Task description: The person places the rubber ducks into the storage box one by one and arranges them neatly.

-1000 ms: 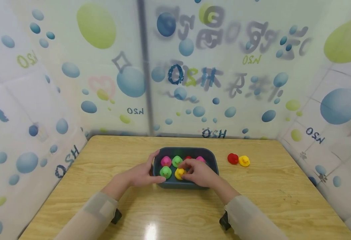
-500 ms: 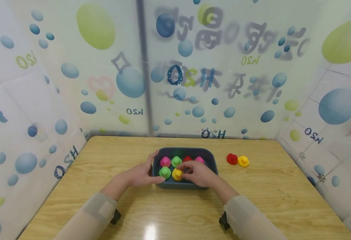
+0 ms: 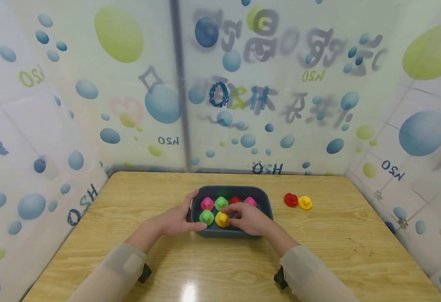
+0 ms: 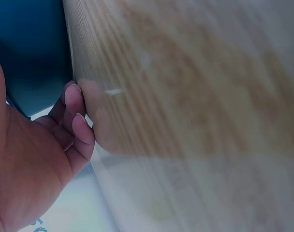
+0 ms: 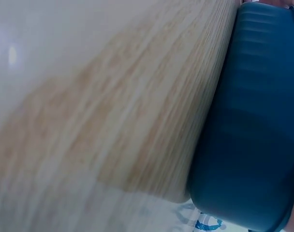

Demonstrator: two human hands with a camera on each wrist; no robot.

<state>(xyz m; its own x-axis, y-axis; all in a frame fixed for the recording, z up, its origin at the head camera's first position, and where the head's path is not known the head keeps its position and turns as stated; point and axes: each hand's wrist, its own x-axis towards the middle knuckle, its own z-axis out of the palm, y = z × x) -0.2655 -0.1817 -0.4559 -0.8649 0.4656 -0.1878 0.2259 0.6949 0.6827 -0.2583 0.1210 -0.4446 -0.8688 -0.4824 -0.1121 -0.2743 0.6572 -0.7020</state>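
Note:
A dark blue plastic bin [image 3: 231,233] holds small rubber ducks in the head view. My left hand [image 3: 175,220] grips the bin's left end, thumb over the near corner and fingers along the far side. In the front row, a green duck [image 3: 206,217] sits beside a yellow duck [image 3: 221,219], which my right hand [image 3: 251,219] pinches by its right side. Behind them stand a pink duck [image 3: 207,204], another green duck [image 3: 221,203], a red duck [image 3: 234,200] and a second pink duck [image 3: 250,201], these last two partly hidden by my right hand.
On the wooden table [image 3: 149,188], right of the bin, a red duck [image 3: 291,200] and a yellow duck [image 3: 305,202] lie side by side. A patterned curtain [image 3: 228,138] rises behind the table and along both sides. The bin's outer wall [image 5: 253,116] fills the right wrist view's right side.
My right hand has shifted the yellow duck slightly left, closer to the front green duck. My left hand keeps its place on the bin.

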